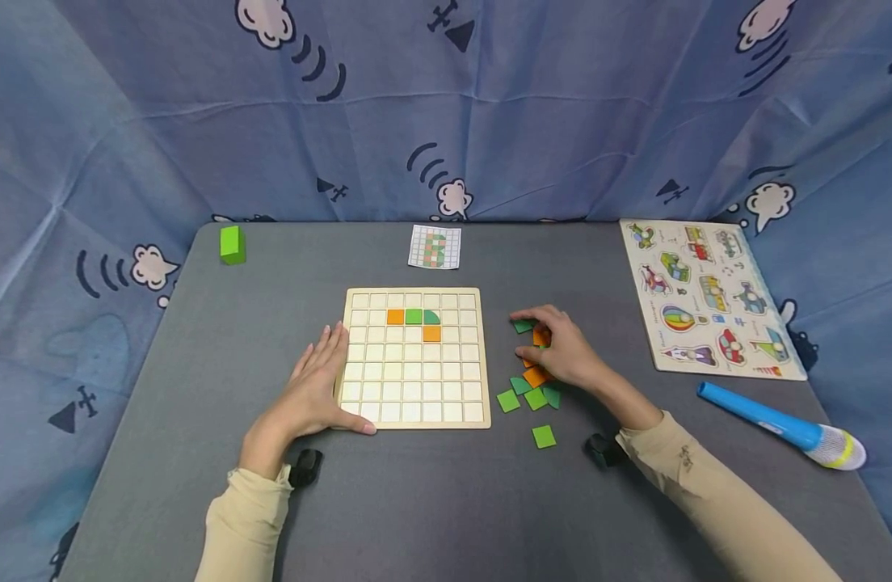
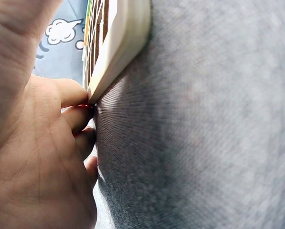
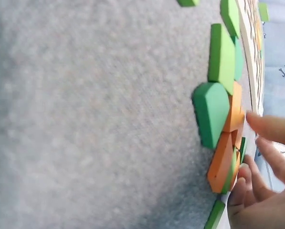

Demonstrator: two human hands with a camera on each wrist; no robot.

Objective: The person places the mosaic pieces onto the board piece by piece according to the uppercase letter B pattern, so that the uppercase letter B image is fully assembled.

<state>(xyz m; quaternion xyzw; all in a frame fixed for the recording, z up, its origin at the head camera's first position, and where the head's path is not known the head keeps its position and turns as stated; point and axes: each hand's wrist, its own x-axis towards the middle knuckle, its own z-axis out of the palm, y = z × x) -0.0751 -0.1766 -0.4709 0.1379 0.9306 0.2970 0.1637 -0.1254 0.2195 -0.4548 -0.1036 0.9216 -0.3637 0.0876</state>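
A pale wooden grid board [image 1: 393,393] lies mid-table. On its upper part sit an orange square tile [image 1: 395,317], a light green square tile [image 1: 414,316], a dark green rounded tile [image 1: 431,318] and, below that, another orange tile [image 1: 431,333]. My left hand [image 1: 311,394] rests against the board's left side, fingers extended and thumb at the lower left corner. Right of the board, my right hand [image 1: 565,349] hovers at a heap of orange tiles [image 1: 536,377] and green tiles [image 3: 221,59], partly covering them. Its thumb and fingers are apart, with no tile visibly held.
A printed pattern card [image 1: 435,246] lies behind the board. At the back left stands a green block [image 1: 232,245]. A picture puzzle board [image 1: 708,299] and a blue toy microphone [image 1: 780,424] are on the right. One light green tile [image 1: 544,436] lies apart from the heap.
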